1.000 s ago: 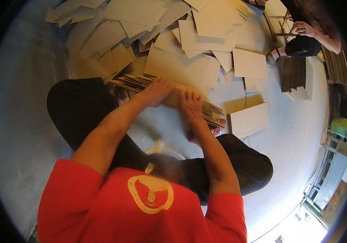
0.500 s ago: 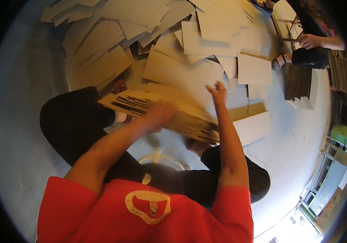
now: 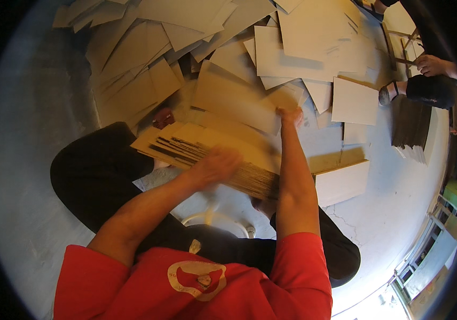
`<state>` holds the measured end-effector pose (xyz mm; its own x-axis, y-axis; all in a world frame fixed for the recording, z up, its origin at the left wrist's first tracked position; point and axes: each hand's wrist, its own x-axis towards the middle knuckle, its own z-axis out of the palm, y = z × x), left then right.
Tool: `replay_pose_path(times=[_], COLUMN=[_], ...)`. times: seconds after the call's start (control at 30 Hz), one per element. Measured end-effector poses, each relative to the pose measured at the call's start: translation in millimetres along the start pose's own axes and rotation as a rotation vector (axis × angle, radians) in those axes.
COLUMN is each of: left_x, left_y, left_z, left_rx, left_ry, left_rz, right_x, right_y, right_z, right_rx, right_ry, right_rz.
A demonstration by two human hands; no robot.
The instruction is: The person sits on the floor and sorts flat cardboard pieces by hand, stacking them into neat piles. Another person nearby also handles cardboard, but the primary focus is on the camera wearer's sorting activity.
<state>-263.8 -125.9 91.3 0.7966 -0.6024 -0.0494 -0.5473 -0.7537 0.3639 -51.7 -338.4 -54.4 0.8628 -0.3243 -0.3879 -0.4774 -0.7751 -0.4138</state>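
A thick stack of cardboard sheets (image 3: 255, 173) leans at a slant between my knees, its layered edges facing me. Over the near edge of this stack is my left hand (image 3: 219, 166), its fingers smeared by motion. Past the stack's right end reaches my right hand (image 3: 291, 116), fingers closed at the edge of a tan cardboard sheet (image 3: 284, 97). That sheet is blurred and overlaps the loose pieces beyond, so its full outline is hard to make out.
Loose cardboard sheets (image 3: 228, 80) cover the floor ahead in overlapping layers. At right stands a pale cardboard piece (image 3: 341, 183). A darker stack (image 3: 410, 122) sits near another person's foot (image 3: 391, 92); that person's hand (image 3: 432, 65) rests above the knee. Shelving (image 3: 428, 250) lines the right.
My right hand's fingers were spread apart and now close on a sheet's edge. My left hand has shifted slightly right along the stack. The whole view has turned a little.
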Motion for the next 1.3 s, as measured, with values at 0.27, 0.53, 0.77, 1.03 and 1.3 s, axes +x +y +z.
replay_pose_path(times=[0.27, 0.53, 0.77, 1.03, 1.3], left_x=[-7, -14, -5, 6, 4], left_y=[2, 13, 15, 13, 7], left_z=[4, 18, 3, 10, 11], left_rx=[0.048, 0.141, 0.044, -0.017, 0.030], left_ry=[-0.030, -0.085, 0.187, 0.015, 0.073], left_rz=[-0.012, 0.054, 0.245, -0.015, 0.025], right_x=[-10, -50, -64, -20, 18], right_y=[-8, 76, 107, 107, 64], right_z=[-44, -105, -80, -64, -20], right_rx=[1.096, 0.635, 0.466, -0.400, -0.292], right_ry=[-0.428, -0.767, -0.581, -0.317, -0.139], right_rz=[0.096, 0.425, 0.435, -0.298, -0.203])
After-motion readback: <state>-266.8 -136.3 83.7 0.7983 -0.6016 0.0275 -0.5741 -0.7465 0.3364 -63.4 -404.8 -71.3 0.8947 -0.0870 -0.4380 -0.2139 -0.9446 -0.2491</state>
